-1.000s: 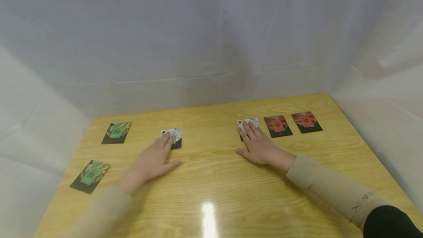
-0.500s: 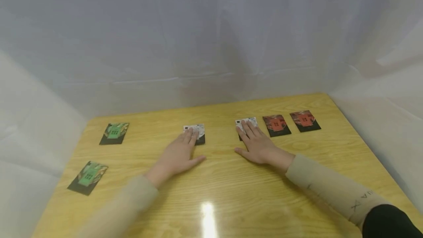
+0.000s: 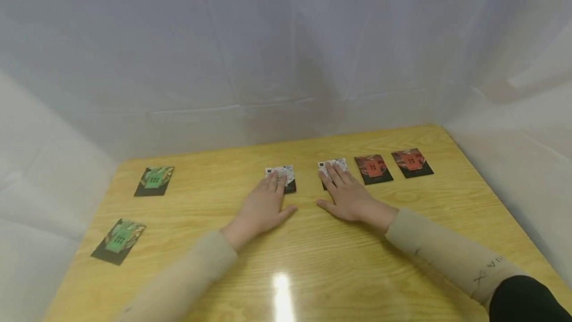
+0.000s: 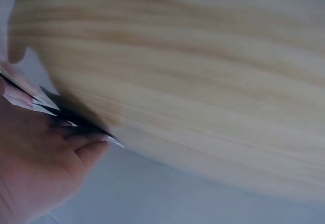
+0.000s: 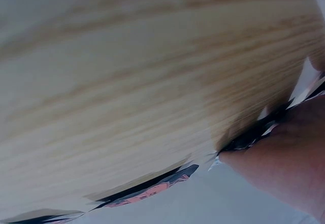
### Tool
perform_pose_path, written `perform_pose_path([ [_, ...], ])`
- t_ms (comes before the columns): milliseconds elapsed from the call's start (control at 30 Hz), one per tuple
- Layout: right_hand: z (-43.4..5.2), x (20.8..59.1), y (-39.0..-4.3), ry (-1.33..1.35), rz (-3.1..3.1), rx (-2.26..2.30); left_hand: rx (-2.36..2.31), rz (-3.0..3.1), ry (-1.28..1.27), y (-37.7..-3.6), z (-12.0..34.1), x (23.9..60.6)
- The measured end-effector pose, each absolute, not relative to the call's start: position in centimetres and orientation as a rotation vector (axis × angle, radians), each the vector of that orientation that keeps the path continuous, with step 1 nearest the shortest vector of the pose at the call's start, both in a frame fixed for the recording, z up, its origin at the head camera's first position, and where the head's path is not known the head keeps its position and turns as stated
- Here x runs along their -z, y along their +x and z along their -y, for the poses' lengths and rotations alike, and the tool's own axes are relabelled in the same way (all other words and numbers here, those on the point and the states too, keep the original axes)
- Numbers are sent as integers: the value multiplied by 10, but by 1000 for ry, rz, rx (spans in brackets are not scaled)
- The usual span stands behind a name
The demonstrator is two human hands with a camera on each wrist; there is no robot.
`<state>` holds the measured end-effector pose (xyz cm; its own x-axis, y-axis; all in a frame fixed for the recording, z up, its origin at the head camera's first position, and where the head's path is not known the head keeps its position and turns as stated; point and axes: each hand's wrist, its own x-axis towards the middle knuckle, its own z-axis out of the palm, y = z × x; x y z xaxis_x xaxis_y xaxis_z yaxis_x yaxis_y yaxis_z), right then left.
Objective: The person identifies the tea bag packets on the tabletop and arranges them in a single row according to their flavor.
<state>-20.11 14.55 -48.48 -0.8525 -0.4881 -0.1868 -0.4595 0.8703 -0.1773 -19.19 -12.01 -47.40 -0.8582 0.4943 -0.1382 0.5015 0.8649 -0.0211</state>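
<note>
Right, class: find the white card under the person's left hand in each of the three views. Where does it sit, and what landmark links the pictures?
Head view: the white card lies mid-table, under the left hand's fingertips.
Left wrist view: only its dark edge shows at the left, by the fingers.
Right wrist view: not in it; the card there lies under the right hand.
Shared landmark: the wooden table.

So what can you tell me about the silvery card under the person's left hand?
The silvery card is a small rectangle with a pale, mottled face and a black lower edge. It looks like thin printed card and lies flat on the wooden table. The left hand presses straight fingers on it. Another pale card lies just to its right, apart.
</note>
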Motion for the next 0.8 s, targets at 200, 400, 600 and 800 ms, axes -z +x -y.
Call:
perform_pose_path([
  [200, -145, 485, -201, -721, -2815, 184, 118, -2913, 747, -193, 104, 474],
  [400, -144, 481, -200, -730, -2807, 192, 148, -2922, 719, -191, 95, 470],
  [600, -143, 478, -198, -743, -2795, 206, 128, -2949, 803, -190, 102, 464],
  [800, -144, 482, -201, -723, -2796, 194, 134, -2879, 1009, -191, 111, 467],
])
